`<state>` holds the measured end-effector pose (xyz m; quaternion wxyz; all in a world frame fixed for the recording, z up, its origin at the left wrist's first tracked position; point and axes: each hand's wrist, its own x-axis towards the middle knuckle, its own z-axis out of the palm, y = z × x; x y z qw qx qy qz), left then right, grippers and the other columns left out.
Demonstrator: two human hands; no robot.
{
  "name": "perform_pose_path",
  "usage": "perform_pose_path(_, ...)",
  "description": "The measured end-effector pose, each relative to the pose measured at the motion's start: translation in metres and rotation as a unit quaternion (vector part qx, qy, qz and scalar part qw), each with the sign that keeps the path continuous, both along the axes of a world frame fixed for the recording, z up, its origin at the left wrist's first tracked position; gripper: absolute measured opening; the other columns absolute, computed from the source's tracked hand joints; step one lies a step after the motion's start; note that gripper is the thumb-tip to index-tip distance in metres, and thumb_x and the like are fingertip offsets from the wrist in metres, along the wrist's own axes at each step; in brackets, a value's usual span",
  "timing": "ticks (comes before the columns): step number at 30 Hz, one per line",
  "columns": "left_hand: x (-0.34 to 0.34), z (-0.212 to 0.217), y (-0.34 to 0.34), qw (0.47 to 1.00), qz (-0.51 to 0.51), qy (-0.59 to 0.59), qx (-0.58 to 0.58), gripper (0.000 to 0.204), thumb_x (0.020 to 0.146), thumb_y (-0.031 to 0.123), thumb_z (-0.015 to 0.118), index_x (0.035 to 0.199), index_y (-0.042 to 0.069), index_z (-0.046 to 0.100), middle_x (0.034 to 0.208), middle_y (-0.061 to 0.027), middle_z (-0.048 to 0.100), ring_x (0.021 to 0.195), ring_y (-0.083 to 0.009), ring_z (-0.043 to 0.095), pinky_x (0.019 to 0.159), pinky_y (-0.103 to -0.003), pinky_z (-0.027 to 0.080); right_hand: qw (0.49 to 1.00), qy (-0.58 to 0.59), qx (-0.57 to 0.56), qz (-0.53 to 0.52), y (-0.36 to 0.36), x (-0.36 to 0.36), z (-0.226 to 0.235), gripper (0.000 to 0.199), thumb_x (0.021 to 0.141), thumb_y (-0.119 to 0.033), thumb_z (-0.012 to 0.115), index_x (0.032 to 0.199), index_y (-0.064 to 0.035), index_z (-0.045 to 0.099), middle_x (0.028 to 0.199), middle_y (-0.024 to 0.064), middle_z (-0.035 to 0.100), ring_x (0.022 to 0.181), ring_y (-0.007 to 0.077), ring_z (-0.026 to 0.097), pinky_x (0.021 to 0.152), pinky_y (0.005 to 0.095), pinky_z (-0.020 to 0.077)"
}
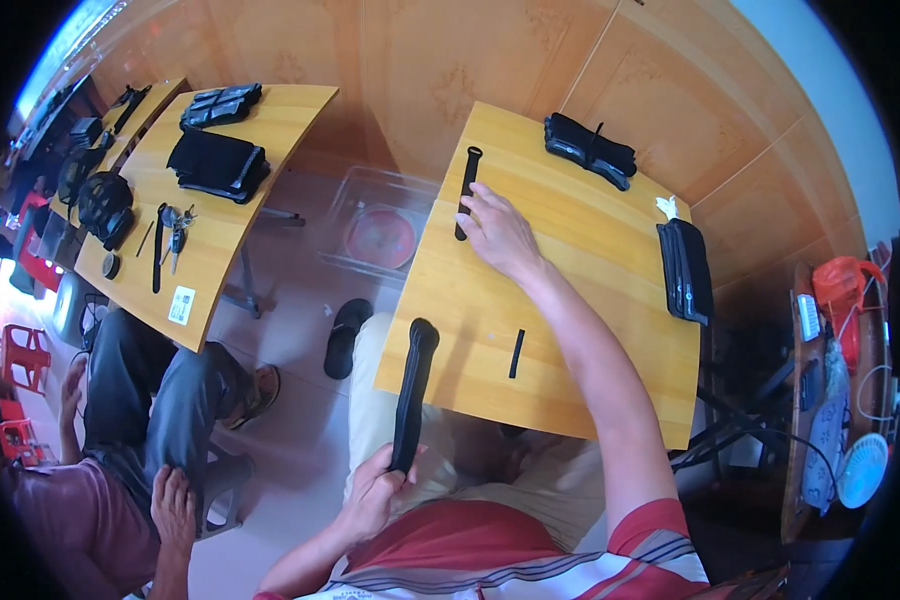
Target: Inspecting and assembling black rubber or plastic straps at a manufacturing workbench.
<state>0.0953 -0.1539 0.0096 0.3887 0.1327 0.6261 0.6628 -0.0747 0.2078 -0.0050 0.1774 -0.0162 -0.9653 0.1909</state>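
Observation:
At the lower middle, my left hand [375, 493] is closed around the lower end of a bundle of long black straps [415, 375]. The bundle stands up past the table's near left corner. My right hand [500, 230] reaches across the wooden table [590, 265], fingers apart, its fingertips touching a black strap [471, 168] with a looped end. That strap lies along the left edge of the table. A short black strip [517, 353] lies nearer to me. Toward the far right are a tied black bundle [590, 150] and a folded black stack [682, 272].
White tissue [667, 207] sits beside the folded stack. A clear plastic bin [335, 240] stands on the floor between the tables. At left, another person's hand [173, 508] rests near a second table [225, 215] with black bundles, keys and a cap. A shelf [798, 450] with a small fan stands right.

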Motion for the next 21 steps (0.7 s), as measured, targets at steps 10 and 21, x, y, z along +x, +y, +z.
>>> perform_pose_path(10,-0.005,0.022,0.043,0.987,-0.047,-0.062,0.140,0.021,0.099,0.010,0.044,0.117,0.001,0.051,0.096,-0.0037,0.052,0.085,-0.0098,0.053,0.077,-0.025,0.045,0.849,-0.057,-0.524,0.029,-0.097,0.173,0.055,0.033,0.094,-0.012,0.065,0.121,0.0045,0.058,0.108,0.0095,0.067,0.097,0.0133,0.064,0.085,0.0270,0.0510)
perform_pose_path(21,0.009,0.044,0.071,0.959,-0.175,-0.109,0.192,0.048,0.097,0.009,0.059,0.141,0.000,0.042,0.124,-0.0115,0.059,0.103,-0.0150,0.061,0.087,-0.029,0.052,0.712,-0.025,-0.697,0.080,-0.107,0.238,0.070,0.027,0.090,-0.001,0.064,0.116,0.0021,0.056,0.100,0.0098,0.067,0.084,0.0106,0.064,0.071,0.0215,0.0522)
